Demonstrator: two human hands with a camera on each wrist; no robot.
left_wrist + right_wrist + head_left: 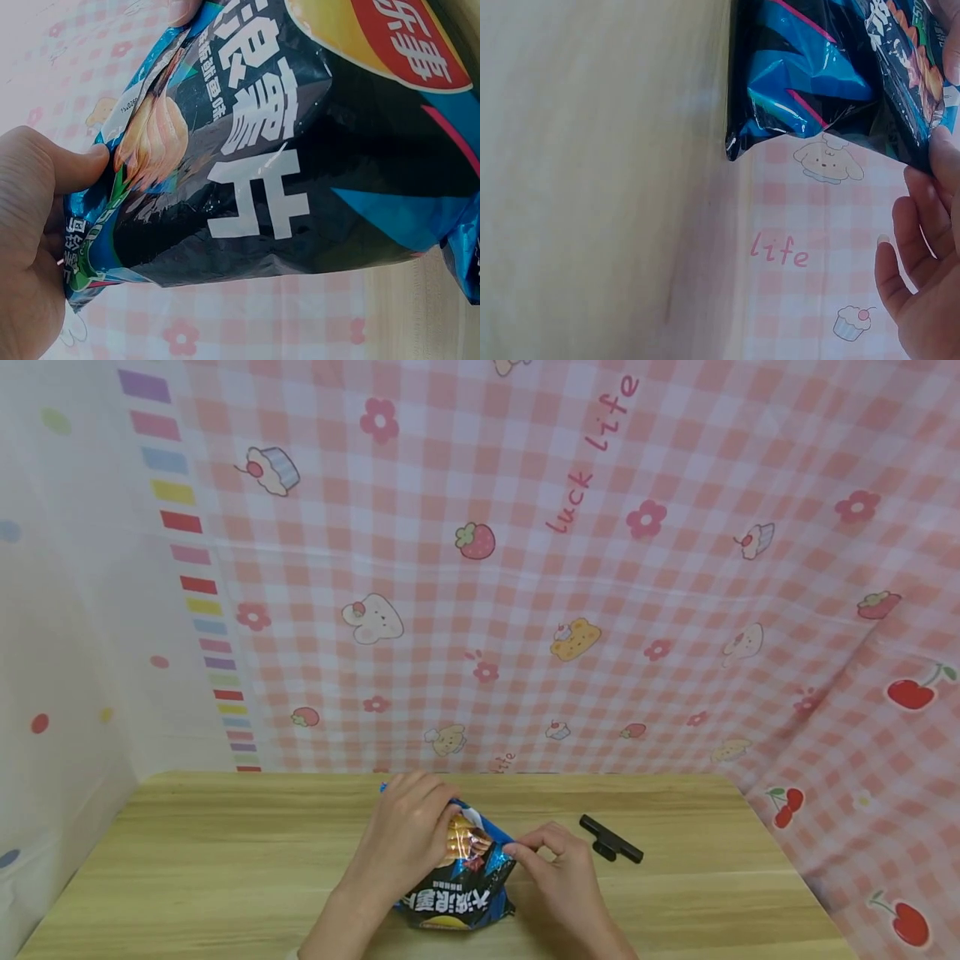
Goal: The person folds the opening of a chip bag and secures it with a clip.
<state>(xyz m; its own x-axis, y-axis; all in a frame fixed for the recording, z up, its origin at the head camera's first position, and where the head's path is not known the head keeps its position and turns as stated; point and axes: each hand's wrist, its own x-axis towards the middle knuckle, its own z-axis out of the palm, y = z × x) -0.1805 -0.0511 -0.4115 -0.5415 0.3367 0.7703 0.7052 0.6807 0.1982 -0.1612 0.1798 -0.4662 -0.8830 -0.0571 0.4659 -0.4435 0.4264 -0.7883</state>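
Your hands cover much of the chip bag (pixel 457 881), which stands on the worktop (pixel 225 860) between them. Your left hand (pixel 408 839) curls over its top edge, thumb pinching the seam in the left wrist view. Your right hand (pixel 558 868) pinches the bag's right corner; its wrist view cuts off the thumb and shows the other fingers (pixel 919 255) loosely spread. Only the head view shows the black clip (pixel 611 840) just beyond your right hand.

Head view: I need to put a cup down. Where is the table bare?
Bare wood on the table left of the left hand, and right of the black clip. Crowded mid-table: both hands, right hand included, grip the chip bag.
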